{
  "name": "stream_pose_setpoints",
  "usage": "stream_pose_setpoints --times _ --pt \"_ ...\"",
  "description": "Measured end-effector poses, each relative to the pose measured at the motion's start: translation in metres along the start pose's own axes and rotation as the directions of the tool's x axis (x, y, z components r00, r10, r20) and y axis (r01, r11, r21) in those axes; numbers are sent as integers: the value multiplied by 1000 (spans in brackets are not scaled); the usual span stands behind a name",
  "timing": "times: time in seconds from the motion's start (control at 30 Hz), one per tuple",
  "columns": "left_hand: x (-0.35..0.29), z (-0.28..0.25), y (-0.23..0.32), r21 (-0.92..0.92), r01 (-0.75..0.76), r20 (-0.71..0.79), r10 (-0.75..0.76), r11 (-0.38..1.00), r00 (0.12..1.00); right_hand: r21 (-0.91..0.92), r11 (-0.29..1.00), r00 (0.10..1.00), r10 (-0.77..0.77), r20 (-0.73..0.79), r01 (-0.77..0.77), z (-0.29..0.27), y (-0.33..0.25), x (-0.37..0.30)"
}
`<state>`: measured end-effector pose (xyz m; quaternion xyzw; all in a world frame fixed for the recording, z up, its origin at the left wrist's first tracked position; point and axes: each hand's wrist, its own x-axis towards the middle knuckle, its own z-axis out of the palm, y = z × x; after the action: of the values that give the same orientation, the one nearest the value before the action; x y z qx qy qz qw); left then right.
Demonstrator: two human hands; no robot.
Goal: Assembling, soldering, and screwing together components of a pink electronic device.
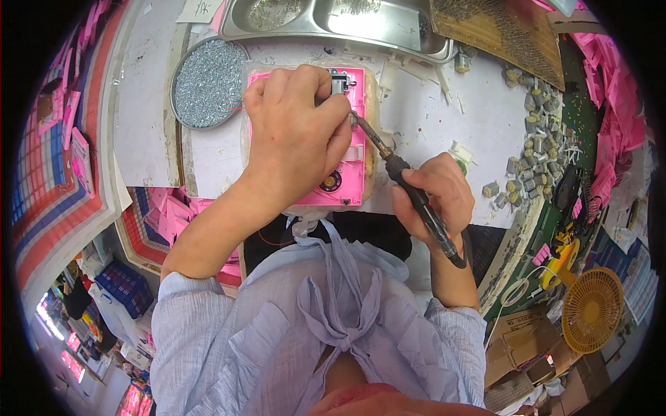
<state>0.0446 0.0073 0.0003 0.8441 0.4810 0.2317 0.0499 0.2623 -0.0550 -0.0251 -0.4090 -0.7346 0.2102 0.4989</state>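
A pink plastic casing (354, 173) with small parts fitted inside lies on a pale pad in front of me. My left hand (291, 114) bends over it, thumb and fingers closed near its upper right part. What those fingers pinch is hidden; a thin red wire (236, 108) shows beside the hand. In my right hand (444, 197) is a soldering iron (416, 197), gripped by its black handle. Its metal tip points up and left, at a small metal part (354, 119) next to my left fingertips. Low in the casing sits a round dark part (331, 182).
A round dish of small screws (210, 83) stands left of the casing. Behind it is a steel tray (312, 35) holding small metal pieces. Several small motors (534, 142) lie loose at the right, below a brown board (506, 31). A yellow fan (592, 310) stands lower right.
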Motion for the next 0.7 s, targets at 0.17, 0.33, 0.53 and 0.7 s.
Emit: stream_pose_setpoints --times 0.17,0.33,0.53,0.7 --pt "0 1 0 1 -5 -21 5 1000 1000 -17 1000 1000 -17 -11 17 -8 -2 -5" --pt "0 4 0 -4 -13 -36 13 1000 999 -45 999 999 -13 -29 12 -18 -4 -10" --pt "1 -1 2 9 -19 -3 19 1000 1000 -58 998 1000 -23 -2 23 -24 -8 -9" --pt "-1 -8 1 29 -29 56 28 999 998 -61 998 1000 1 9 0 -31 -11 -7"
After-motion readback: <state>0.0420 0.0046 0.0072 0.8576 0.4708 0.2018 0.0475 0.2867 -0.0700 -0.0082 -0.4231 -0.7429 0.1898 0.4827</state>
